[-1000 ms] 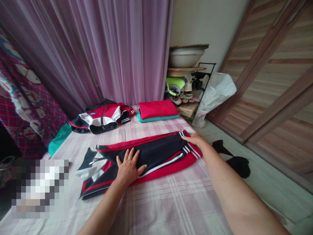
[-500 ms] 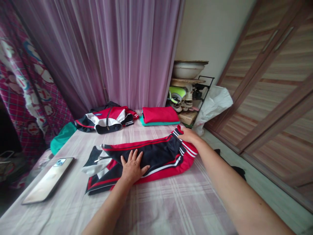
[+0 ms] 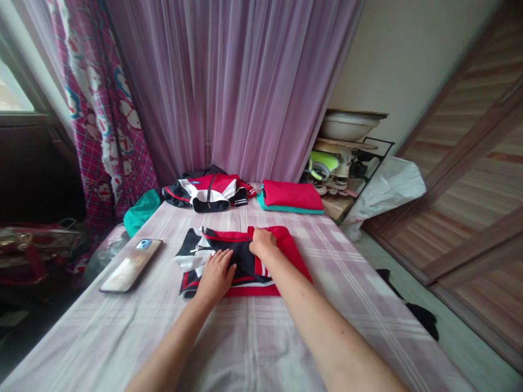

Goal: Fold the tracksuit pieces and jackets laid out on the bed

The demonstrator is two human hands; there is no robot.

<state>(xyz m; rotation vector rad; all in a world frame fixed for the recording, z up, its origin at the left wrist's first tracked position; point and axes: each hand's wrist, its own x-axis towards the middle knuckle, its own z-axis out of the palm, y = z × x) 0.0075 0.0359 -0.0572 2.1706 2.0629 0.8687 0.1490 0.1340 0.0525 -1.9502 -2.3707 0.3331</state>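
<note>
A red, navy and white zip jacket [image 3: 292, 256] lies folded lengthwise on the bed, its white-and-navy collar with the zip pull towards the left. The striped hem end is turned over onto the middle, so its red side faces up. My left hand [image 3: 218, 276] rests on the jacket near the collar, fingers stretched and lying flat. Closed on the turned-over hem edge, my right hand [image 3: 262, 240] is just right of the left one; its fingertips are partly hidden.
A phone [image 3: 133, 265] lies at the left edge of the bed [image 3: 245, 348]. Behind are another zip jacket [image 3: 210, 190] and a folded red-and-green stack of cloth [image 3: 292, 197]. To the right stand a shoe rack [image 3: 373, 163], a white plastic bag [image 3: 388, 188] and a wardrobe [image 3: 461, 218].
My right hand has carried the striped hem leftward, folding that end over the jacket's middle. My left hand stays flat on the jacket. The camera view has shifted.
</note>
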